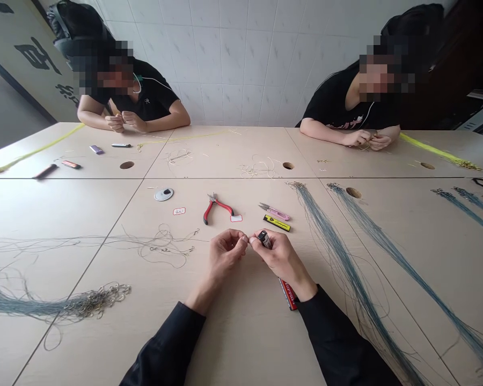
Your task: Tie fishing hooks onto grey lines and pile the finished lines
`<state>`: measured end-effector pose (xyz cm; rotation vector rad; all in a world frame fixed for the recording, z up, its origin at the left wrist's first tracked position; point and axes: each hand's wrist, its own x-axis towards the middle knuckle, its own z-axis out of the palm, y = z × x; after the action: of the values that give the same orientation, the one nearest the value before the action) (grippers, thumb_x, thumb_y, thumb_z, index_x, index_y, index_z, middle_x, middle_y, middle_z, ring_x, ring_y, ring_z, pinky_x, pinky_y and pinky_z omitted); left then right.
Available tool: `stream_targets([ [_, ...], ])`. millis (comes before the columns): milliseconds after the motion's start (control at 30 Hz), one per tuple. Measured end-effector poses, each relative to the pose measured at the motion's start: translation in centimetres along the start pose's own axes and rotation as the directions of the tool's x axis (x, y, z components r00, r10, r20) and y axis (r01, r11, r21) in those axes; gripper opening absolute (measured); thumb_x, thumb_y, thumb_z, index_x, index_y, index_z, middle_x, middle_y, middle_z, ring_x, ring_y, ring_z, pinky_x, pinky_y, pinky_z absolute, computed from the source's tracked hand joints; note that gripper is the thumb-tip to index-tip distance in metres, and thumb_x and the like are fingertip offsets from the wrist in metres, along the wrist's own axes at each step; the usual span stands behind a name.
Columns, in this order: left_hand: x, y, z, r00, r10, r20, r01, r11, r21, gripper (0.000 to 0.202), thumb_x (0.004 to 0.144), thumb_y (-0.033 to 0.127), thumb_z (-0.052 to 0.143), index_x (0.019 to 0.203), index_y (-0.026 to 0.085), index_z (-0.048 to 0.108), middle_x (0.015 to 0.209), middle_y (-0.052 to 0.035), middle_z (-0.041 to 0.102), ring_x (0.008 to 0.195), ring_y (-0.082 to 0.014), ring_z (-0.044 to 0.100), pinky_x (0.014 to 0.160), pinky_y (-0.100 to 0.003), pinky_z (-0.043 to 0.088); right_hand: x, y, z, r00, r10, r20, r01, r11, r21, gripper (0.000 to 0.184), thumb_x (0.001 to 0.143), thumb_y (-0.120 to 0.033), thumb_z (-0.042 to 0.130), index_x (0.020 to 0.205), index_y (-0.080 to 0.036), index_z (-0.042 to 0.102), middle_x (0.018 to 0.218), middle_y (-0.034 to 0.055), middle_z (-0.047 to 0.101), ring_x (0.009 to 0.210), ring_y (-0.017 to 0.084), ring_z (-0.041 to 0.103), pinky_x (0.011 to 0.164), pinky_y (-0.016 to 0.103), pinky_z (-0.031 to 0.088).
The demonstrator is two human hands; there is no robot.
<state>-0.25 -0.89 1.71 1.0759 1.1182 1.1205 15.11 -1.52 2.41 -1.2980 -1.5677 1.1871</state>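
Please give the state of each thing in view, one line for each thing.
left hand, pinching a small thing, too small to tell
right hand, gripping a lighter
lighter, held tilted, no flame visible
red-handled pliers, lying on the table, handles apart
pink-handled snips, lying on the table
grey-blue fishing lines, laid out loose
tangle of thin line, loosely looped

Red pliers (217, 209), pink snips (274, 211) ahead of left hand (225, 256), right hand (284, 262) — line bundles (348, 273) both sides
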Motion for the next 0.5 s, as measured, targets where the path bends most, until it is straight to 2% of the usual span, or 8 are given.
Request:
stream_targets([
  [200,0.01,-0.20,0.03,1.000,0.009,0.005,-0.009,1.000,0.022,0.023,0.076,0.036,0.070,0.075,0.014,0.063,0.059,0.0019,0.056,0.051,-0.0082,0.047,0.050,-0.020,0.035,0.18,0.26,0.01,0.997,0.048,-0.056,-0.049,0.999,-0.012,0.034,0.090,-0.046,0.055,0.071,-0.018,0.054,0.062,-0.0028,0.039,0.058,0.012,0.036,0.052,0.024,0.032],
  [367,-0.09,-0.22,-0.01,1.000,0.010,0.000,-0.010,1.000,0.021,0.021,0.076,0.034,0.071,0.074,0.014,0.065,0.059,0.0015,0.058,0.052,-0.0085,0.048,0.051,-0.021,0.036,0.31,0.41,0.04,0.996,0.071,-0.051,-0.072,0.997,-0.018,0.028,0.088,-0.042,0.056,0.075,-0.018,0.057,0.062,-0.0030,0.039,0.059,0.012,0.037,0.051,0.024,0.032],
  [500,-0.05,-0.25,-0.12,1.000,0.004,-0.001,-0.004,1.000,0.013,0.021,0.075,0.034,0.074,0.077,0.014,0.069,0.061,0.0001,0.061,0.054,-0.0096,0.051,0.053,-0.021,0.039,0.35,0.53,0.03,0.998,0.044,-0.046,-0.045,0.999,-0.019,0.028,0.088,-0.041,0.056,0.071,-0.019,0.052,0.061,-0.0040,0.036,0.057,0.011,0.034,0.051,0.024,0.031],
])
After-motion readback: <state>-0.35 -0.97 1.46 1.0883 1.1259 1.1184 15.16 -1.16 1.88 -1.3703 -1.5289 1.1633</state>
